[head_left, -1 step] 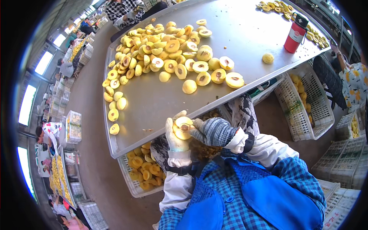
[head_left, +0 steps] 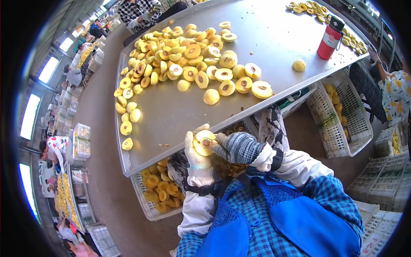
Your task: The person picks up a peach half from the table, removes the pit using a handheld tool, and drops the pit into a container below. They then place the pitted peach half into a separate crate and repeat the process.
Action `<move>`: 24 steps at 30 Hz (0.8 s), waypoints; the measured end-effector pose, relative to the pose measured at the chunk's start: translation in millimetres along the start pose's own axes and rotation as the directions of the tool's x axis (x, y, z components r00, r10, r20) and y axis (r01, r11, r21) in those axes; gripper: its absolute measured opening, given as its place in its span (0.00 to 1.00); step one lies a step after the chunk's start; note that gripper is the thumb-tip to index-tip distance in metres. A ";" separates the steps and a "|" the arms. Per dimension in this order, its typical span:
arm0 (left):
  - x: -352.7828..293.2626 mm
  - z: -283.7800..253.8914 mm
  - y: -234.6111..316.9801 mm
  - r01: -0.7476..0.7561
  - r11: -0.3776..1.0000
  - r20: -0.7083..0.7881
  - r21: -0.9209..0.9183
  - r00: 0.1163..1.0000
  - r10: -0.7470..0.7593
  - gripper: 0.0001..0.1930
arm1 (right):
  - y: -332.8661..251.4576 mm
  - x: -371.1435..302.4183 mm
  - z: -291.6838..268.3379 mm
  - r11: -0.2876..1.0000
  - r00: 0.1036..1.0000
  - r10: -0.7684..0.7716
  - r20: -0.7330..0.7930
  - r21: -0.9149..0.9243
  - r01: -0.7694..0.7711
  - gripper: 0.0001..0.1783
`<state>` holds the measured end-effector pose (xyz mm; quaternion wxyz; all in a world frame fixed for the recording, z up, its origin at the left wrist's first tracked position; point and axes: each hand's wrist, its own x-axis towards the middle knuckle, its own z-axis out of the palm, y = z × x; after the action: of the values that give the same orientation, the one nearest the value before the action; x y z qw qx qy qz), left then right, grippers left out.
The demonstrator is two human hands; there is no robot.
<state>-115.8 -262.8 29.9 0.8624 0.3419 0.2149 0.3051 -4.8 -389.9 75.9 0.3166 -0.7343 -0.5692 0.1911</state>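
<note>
Peach half [head_left: 204, 142]: cut side up, gripped in white-gloved left hand [head_left: 195, 153], just below steel table [head_left: 180, 115] edge. Right hand [head_left: 236, 147], knit glove, closed vs. fruit; tool hidden. Crate w/ halves [head_left: 159, 191] underneath.

Packaging in this scene is sparse. A red cylindrical bottle [head_left: 329, 41] with a dark cap and a pale label band around its middle stands upright on the steel counter [head_left: 274, 38], well beyond the hands [head_left: 222, 147] and off to their right. Further right and lower, a white plastic crate [head_left: 338, 115] sits beneath the counter edge, yellow fruit showing at its far end. Just below and left of the hands, another white crate [head_left: 147, 205] holds yellow fruit halves. More stacked white crates [head_left: 81, 141] line the aisle well to the left. No signs or screens can be made out.
</note>
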 end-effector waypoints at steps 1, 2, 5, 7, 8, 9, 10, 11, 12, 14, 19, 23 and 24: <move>1.4 -2.8 -3.5 -0.003 1.000 -0.002 -0.005 1.000 0.003 0.28 | -0.2 -0.2 1.3 1.000 1.000 -0.002 0.004 -0.004 0.002 0.29; 2.8 -5.5 -7.6 -0.025 1.000 -0.066 0.000 0.998 0.025 0.28 | -0.4 -0.6 2.0 1.000 1.000 0.019 0.021 0.005 -0.019 0.29; 4.8 -5.0 -12.8 -0.056 0.998 -0.104 0.001 0.993 0.056 0.27 | 1.1 -1.7 -0.1 0.999 0.997 0.039 0.061 0.016 -0.040 0.30; 4.2 -10.9 -14.5 -0.069 0.998 -0.082 -0.004 0.994 0.069 0.26 | 0.9 -2.0 -0.4 0.997 0.993 0.054 0.109 0.041 -0.059 0.30; 7.0 -19.9 -17.4 -0.041 0.999 -0.067 0.004 0.997 0.041 0.27 | 1.0 -3.0 -1.2 0.999 0.994 0.036 0.100 0.032 -0.039 0.29; 7.1 -21.2 -18.4 -0.009 1.000 -0.053 0.012 0.999 0.010 0.27 | 2.1 -4.2 -1.3 0.999 0.994 0.035 0.103 0.027 -0.038 0.29; 7.2 -22.3 -19.9 0.000 1.000 -0.054 0.014 0.999 0.000 0.27 | 3.6 -4.8 -1.0 0.999 0.993 0.034 0.116 -0.002 -0.034 0.28; 7.9 -24.5 -19.4 -0.002 1.000 -0.055 0.007 0.998 0.003 0.27 | 4.5 -5.0 -1.3 0.999 0.991 0.034 0.129 -0.032 -0.030 0.28; 8.1 -23.5 -16.4 0.067 0.997 0.001 -0.030 0.998 -0.067 0.27 | 6.3 -5.2 -3.4 0.999 0.990 0.022 0.137 -0.028 -0.018 0.28; 8.4 -22.1 -14.1 0.134 0.988 0.060 -0.074 0.990 -0.130 0.27 | 11.0 -4.9 -5.1 0.999 0.986 0.012 0.164 -0.043 -0.005 0.28; 1.3 -6.6 -4.8 0.145 0.946 0.071 0.288 0.983 -0.172 0.21 | 15.8 -2.9 -14.3 0.995 0.965 0.023 0.262 -0.095 0.002 0.27; 7.0 -15.9 -0.5 -0.057 0.808 0.215 0.586 0.973 -0.088 0.20 | 22.5 1.2 -16.8 0.973 0.956 -0.078 0.282 -0.188 0.134 0.25; 11.7 -21.4 -1.3 -0.010 0.780 0.173 0.626 0.977 -0.127 0.19 | 21.4 2.9 -15.5 0.973 0.958 -0.067 0.277 -0.193 0.124 0.25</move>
<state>-119.2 -245.9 12.6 0.7275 0.6302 0.2240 0.1530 21.2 -394.2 72.8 0.1665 -0.7023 -0.6586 0.2128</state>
